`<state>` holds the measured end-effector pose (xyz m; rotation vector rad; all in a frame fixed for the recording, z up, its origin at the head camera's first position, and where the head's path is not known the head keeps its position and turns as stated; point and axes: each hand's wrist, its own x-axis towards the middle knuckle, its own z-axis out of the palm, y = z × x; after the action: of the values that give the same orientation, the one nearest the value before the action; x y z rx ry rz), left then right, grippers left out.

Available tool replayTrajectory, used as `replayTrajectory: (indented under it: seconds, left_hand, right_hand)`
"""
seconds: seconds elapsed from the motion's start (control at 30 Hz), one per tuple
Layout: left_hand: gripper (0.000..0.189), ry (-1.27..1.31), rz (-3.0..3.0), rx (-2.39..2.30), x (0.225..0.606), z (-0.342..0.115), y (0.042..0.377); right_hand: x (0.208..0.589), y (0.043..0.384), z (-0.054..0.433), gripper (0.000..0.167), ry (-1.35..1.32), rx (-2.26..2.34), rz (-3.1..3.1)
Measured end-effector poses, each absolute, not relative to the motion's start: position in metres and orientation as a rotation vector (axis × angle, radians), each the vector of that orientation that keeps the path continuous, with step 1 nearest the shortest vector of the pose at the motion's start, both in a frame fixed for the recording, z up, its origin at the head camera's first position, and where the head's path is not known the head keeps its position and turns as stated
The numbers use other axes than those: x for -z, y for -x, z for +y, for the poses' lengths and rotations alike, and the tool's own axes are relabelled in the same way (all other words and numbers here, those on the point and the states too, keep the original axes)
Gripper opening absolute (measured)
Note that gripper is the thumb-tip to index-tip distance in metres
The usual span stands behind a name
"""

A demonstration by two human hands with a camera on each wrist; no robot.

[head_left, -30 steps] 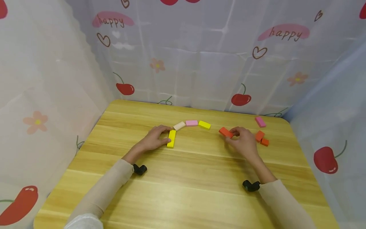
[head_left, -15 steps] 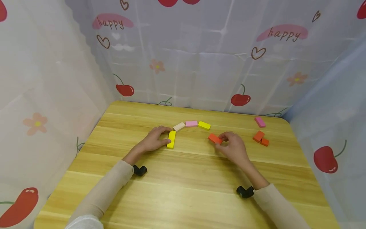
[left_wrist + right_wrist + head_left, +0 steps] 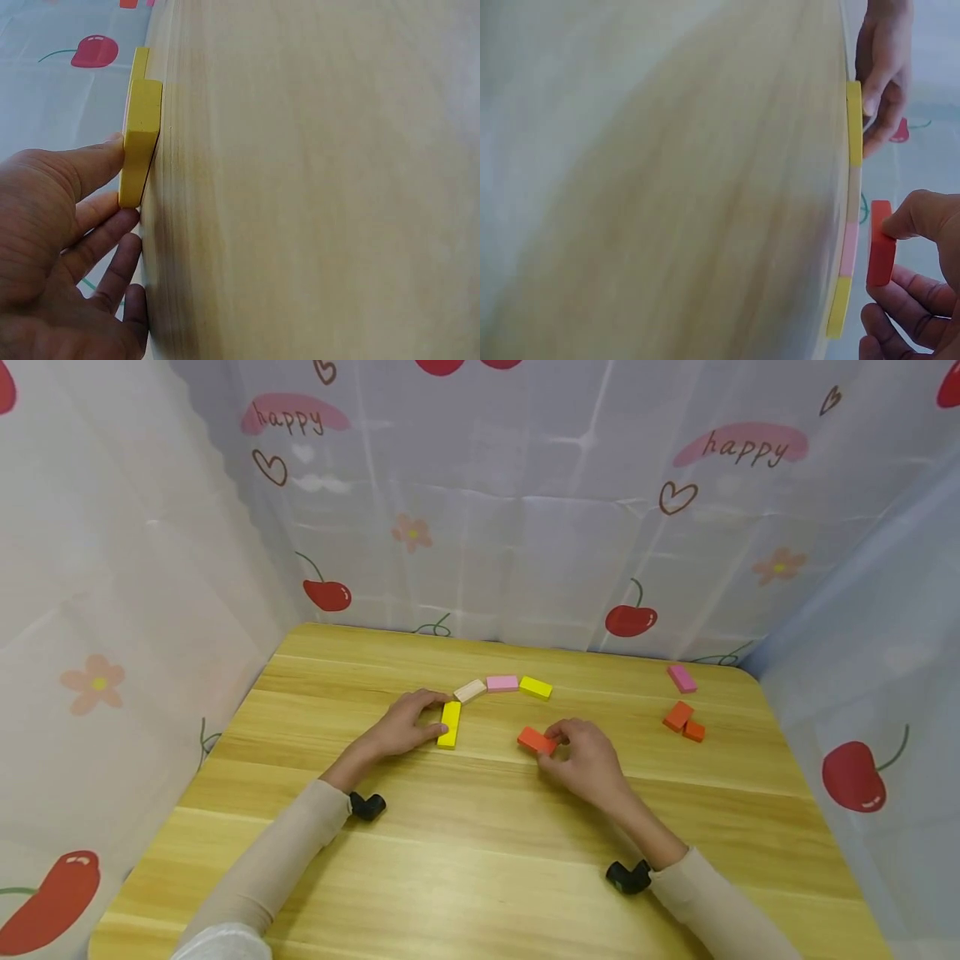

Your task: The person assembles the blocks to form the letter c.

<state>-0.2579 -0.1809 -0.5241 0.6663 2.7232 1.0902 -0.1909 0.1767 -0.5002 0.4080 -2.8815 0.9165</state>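
My left hand [image 3: 405, 723] holds a yellow block [image 3: 450, 725] lying flat on the table, thumb on its near part and forefinger at its far end. In the left wrist view the thumb presses on this yellow block [image 3: 141, 142] while the other fingers curl loosely below. Between thumb and fingers my right hand [image 3: 587, 762] pinches an orange-red block [image 3: 536, 741] by one end. The right wrist view shows that orange-red block [image 3: 882, 244] raised off the tabletop. Beyond the yellow block, a curved row continues with a pale wood block [image 3: 470, 692], a pink block [image 3: 502, 683] and another yellow block [image 3: 536, 687].
At the right of the wooden table [image 3: 480, 860] lie a darker pink block [image 3: 682, 678], an orange block [image 3: 678, 717] and a smaller-looking orange block [image 3: 694, 731] touching it. A printed curtain [image 3: 525, 560] hangs along the table's back edge and both sides.
My right hand has carried the orange-red block leftward and nearer to me, away from the orange blocks at the right. My left hand stays at the yellow block.
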Motion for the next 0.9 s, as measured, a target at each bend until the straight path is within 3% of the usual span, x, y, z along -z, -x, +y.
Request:
replayTrajectory:
  seconds: [0.9]
  left_hand:
    - [0.055, -0.662, 2.733, -1.076, 0.526, -0.183, 0.259]
  right_hand:
    - [0.503, 0.185, 0.116, 0.027, -0.547, -0.950, -2.980]
